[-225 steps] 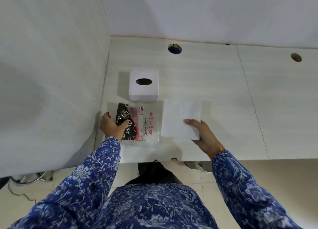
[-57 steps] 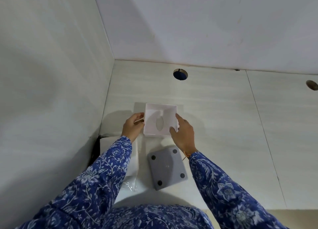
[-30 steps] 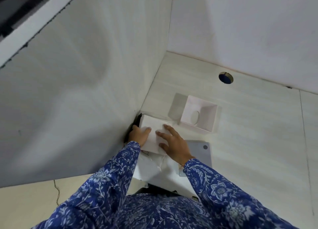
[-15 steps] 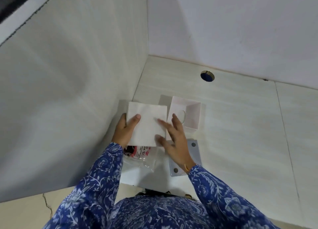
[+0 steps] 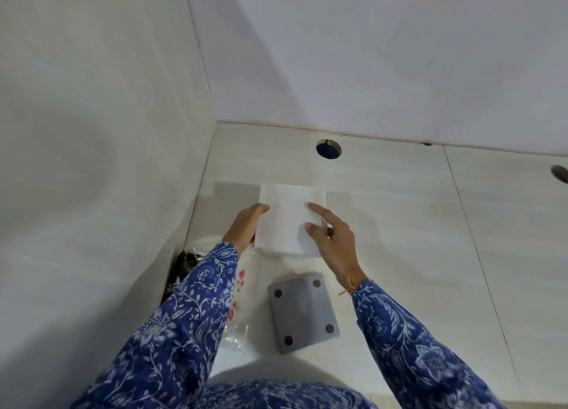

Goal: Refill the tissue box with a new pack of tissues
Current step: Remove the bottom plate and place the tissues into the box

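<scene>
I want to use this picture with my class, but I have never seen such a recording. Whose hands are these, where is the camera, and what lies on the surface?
No machine here: a person wears a camera on the head, so you look forward and down at their own two hands. The left hand and right hand hold a white stack of tissues over the pale desk, in the corner by the wall. Nearer the person lies a grey plate with four dark dots, probably the tissue box's base. Beside it, partly under the left sleeve, lies the empty plastic wrapper. The box itself is hidden.
</scene>
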